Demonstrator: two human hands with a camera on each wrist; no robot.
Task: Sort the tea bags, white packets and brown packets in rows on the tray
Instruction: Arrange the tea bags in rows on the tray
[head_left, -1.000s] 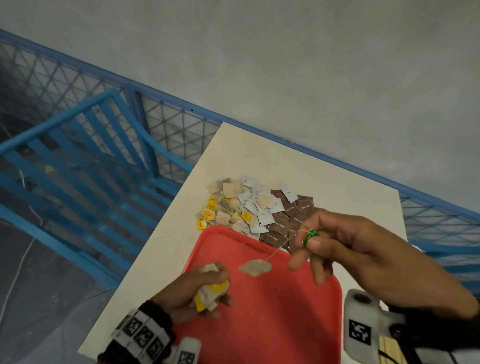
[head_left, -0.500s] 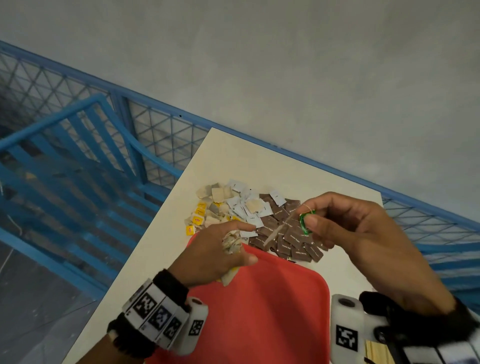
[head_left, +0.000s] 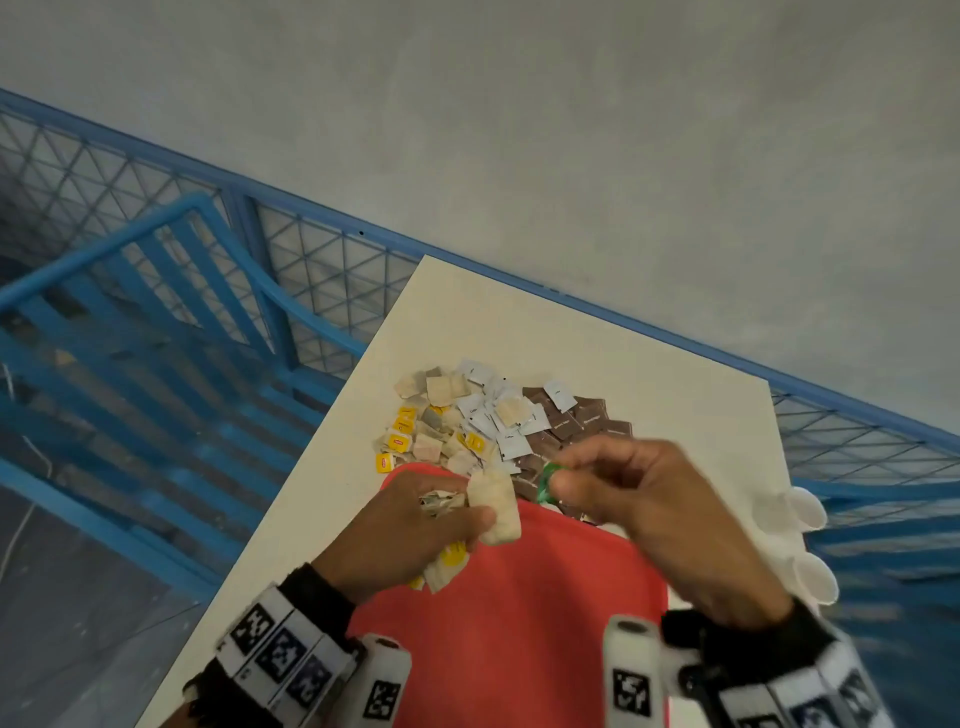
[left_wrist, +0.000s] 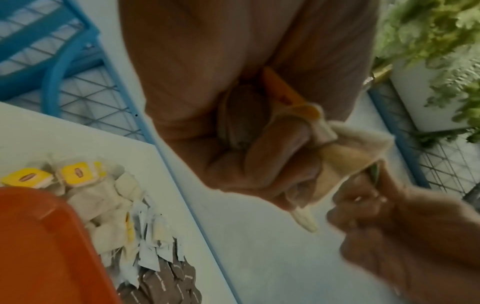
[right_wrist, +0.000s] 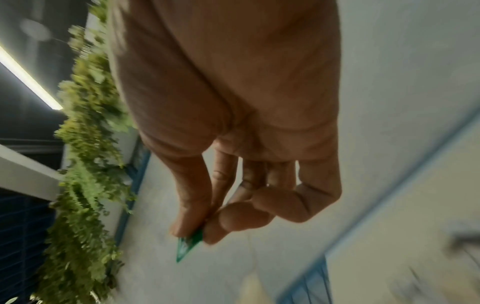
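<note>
Hands (head_left: 415, 525) closed together, green tag (head_left: 545, 480) blurred

— What sort of place is this?
— Looks like a café or lounge terrace: a cream tabletop (head_left: 519, 343) against blue mesh railing (head_left: 322, 260), blue slatted seating (head_left: 130, 322) at left.
— Anything else?
— Hanging green plants (right_wrist: 85, 144), a strip light (right_wrist: 28, 80), grey plaster wall (head_left: 571, 130).
</note>
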